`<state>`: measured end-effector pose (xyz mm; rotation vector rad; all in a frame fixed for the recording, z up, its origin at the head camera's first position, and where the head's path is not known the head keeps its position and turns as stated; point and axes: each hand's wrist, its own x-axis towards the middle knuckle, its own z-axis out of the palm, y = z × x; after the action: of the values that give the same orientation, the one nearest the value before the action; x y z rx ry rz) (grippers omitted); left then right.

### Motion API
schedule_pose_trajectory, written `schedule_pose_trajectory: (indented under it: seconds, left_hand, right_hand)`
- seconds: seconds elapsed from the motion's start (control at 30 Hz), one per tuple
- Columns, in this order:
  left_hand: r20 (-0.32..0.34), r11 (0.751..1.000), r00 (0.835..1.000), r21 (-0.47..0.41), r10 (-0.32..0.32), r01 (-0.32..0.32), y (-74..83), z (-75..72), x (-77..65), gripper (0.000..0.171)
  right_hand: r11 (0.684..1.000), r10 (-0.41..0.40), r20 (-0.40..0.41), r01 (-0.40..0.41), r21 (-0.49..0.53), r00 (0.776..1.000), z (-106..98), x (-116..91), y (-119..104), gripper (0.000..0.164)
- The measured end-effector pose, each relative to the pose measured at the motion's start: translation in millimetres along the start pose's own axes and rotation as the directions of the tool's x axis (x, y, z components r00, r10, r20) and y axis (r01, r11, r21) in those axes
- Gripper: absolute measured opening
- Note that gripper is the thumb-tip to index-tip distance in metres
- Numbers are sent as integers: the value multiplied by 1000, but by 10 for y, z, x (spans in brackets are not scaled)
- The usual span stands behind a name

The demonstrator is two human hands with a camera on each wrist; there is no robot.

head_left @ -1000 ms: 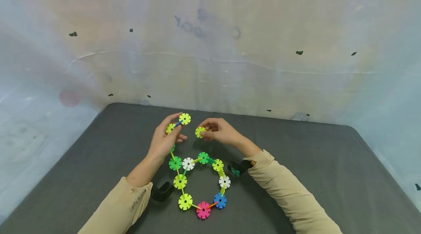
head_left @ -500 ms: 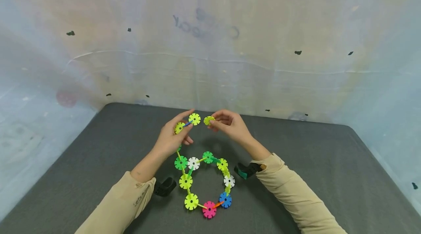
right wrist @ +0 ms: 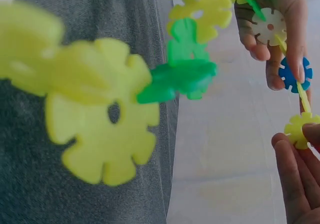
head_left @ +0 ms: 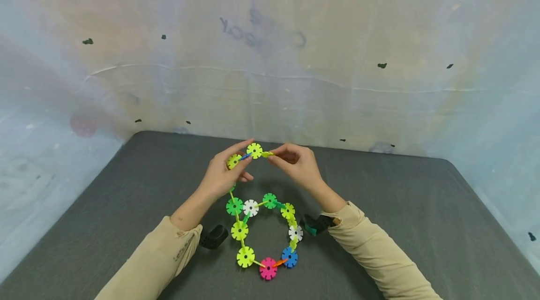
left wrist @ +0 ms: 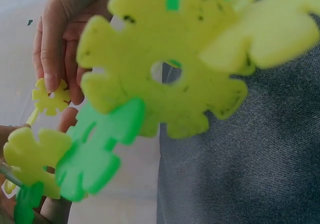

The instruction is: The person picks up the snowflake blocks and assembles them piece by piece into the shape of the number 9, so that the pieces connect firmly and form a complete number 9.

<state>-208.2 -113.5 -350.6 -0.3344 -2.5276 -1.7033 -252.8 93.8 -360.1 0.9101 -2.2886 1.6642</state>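
My left hand (head_left: pixel 221 173) holds a chain of notched plastic discs, its thumb on a blue disc (right wrist: pixel 294 77) in the right wrist view. A yellow disc (head_left: pixel 254 151) stands beyond the blue one at the chain's end. My right hand (head_left: pixel 299 166) pinches another yellow disc (head_left: pixel 267 154), turned edge-on in the head view, against that end disc. How deep their slots engage, I cannot tell. The chain hangs down past my left hand to a green disc (head_left: pixel 234 206), joined to a ring of discs that includes a pink disc (head_left: pixel 268 268). Part of the chain is behind my left hand.
The discs rest on a dark grey table (head_left: pixel 401 225). Pale sheeting (head_left: pixel 270 103) rises behind and beside it. Black wrist devices, a left one (head_left: pixel 213 237) and a right one (head_left: pixel 317 225), sit close beside the ring.
Both hands have shifted right, the left one carrying the chain. My right hand has raised its yellow disc, turned it edge-on and brought it against the chain's end disc.
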Motion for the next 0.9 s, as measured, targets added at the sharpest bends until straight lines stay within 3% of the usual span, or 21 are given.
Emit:
schedule_pose_trajectory:
  seconds: [0.43, 0.73, 0.9]
  left_hand:
    - [30, 1000, 1000, -12, 6, -5, 28, 23, 2, 47]
    - [8, 997, 998, -39, 64, -63, 16, 95, -16, 46]
    - [-3, 996, 996, -27, 84, -84, -3, 148, -28, 46]
  right_hand:
    - [996, -68, -26, 70, 47, 997, -2, -34, 3, 12]
    - [991, -127, -106, 130, 24, 986, 45, -75, -25, 9]
    - [993, -118, -142, 120, 4, 983, 70, -104, -31, 7]
